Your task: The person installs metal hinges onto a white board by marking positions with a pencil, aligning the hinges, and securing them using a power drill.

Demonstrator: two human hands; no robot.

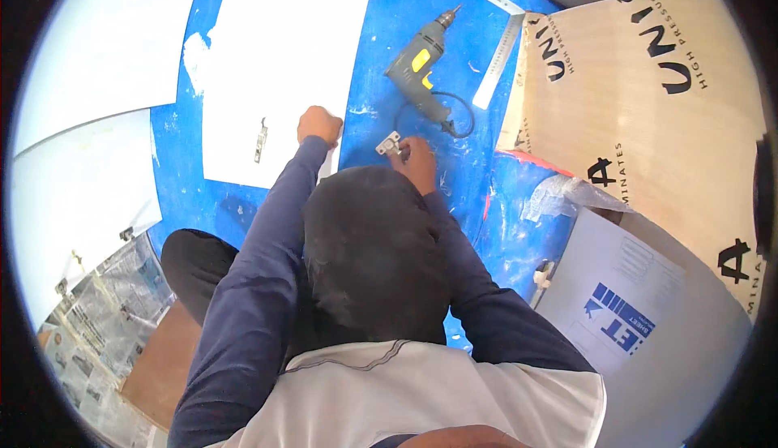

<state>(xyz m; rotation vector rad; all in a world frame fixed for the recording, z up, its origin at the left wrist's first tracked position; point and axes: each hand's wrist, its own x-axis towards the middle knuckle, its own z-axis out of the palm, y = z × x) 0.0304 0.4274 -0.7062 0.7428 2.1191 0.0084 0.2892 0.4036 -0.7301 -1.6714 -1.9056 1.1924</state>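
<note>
A long white panel (279, 51) lies on the blue surface in front of me. My left hand (321, 125) is curled closed at its right edge, near the close end; whatever the fingers hold is hidden. Just right of the panel, my right hand (417, 161) pinches a metal cabinet hinge (389, 144), its flat plate turned up and to the left. A second hinge (260, 140) lies on the panel, left of my left hand. Beyond my right hand a grey and yellow power drill (420, 63) rests on its side, bit pointing away, its dark cord looped beside the handle.
Right of the drill is a metal square (498, 59). Printed brown sheet (648, 83) and a grey board (600, 278) stand at the right. More white panels (105, 59) with metal hinges lie left, above newspaper (101, 326). My dark-clothed knee (373, 253) rises between my arms.
</note>
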